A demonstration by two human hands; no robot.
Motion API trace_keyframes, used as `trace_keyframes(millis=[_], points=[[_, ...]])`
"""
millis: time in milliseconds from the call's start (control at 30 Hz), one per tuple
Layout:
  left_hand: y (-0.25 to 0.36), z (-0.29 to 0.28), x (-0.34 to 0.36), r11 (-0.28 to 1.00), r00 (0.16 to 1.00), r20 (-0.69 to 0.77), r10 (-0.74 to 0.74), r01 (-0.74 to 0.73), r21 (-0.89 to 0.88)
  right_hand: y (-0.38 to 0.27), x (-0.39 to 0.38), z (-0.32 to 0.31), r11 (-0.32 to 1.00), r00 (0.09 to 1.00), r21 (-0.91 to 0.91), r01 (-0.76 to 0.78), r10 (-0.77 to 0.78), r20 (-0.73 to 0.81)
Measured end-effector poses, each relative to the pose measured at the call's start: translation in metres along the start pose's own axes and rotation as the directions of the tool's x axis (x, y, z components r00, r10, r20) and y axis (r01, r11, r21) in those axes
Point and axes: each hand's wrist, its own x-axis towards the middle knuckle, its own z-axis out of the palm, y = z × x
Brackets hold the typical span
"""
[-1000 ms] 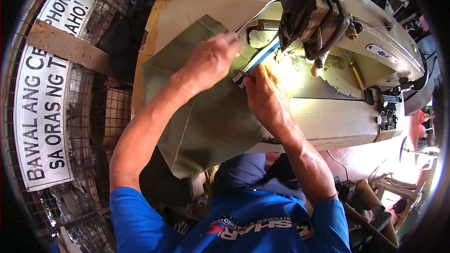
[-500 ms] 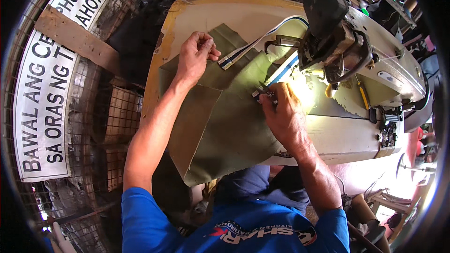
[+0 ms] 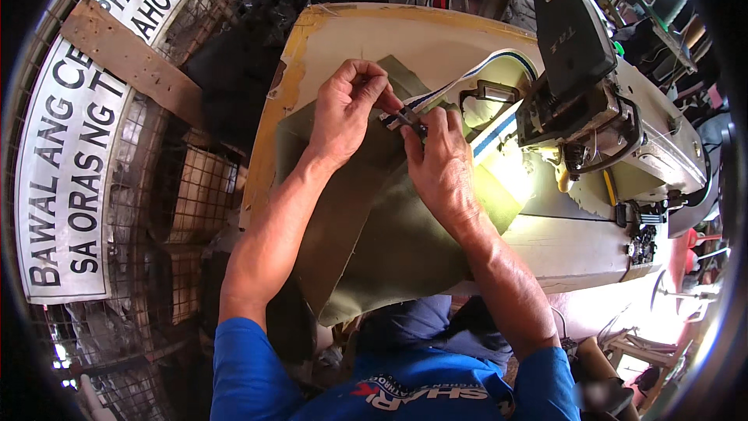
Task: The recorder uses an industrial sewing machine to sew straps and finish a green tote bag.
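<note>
Over the sewing table, my left hand [image 3: 351,113] is closed in a pinch, its fingertips meeting those of my right hand. What the left fingers pinch, if anything, is too small to make out. My right hand [image 3: 444,160] grips a small dark metal buckle-like piece [image 3: 410,118], partly hidden by its fingers. Right by the fingertips lies the end of a white webbing strap [image 3: 427,98] with a dark blue stripe. It loops back toward the sewing machine [image 3: 573,93]. Olive green fabric [image 3: 382,242] spreads beneath both hands and hangs over the table's near edge.
A lamp-lit strip of blue-striped webbing [image 3: 492,134] runs under the machine head. A yellow-handled tool [image 3: 610,185] lies on the machine bed to the right. Wire mesh with a white sign [image 3: 70,187] and a wooden plank [image 3: 128,58] stands at the left.
My right hand has moved up and left with the metal piece, away from the lit webbing. The left hand has moved right, and the fingertips now meet beside the strap's end.
</note>
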Motion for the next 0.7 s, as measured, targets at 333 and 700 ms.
trace_keyframes(millis=[333,700], points=[[-0.007,-0.002,-0.001,0.999,0.999,-0.003,0.038,-0.038,0.003,0.005,0.0,0.003,1.0,1.0,-0.02,0.0,0.0,0.005],[0.013,-0.025,0.004,0.41,0.955,0.238,0.177,-0.291,0.864,0.005,-0.007,-0.001,0.999,0.998,-0.054,0.002,0.002,0.058]])
